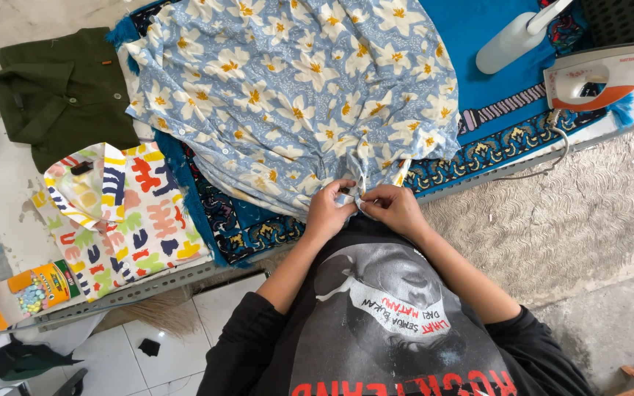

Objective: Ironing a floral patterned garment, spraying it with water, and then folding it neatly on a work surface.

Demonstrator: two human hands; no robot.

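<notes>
A light blue shirt with white and yellow flowers (288, 95) lies spread over a blue patterned cloth (493, 88) on the table. At the shirt's near edge, close to my chest, my left hand (328, 213) and my right hand (394, 207) pinch the fabric together. Both sets of fingers are closed on the hem or front placket, and the hands almost touch each other. The exact spot they grip is partly hidden by my fingers.
A folded dark green shirt (60, 92) and a folded multicoloured patterned shirt (122, 213) lie at the left. A white and orange iron (599, 73) stands at the right, a white spray bottle (511, 40) behind it. An orange packet (34, 290) sits at the table's near left corner.
</notes>
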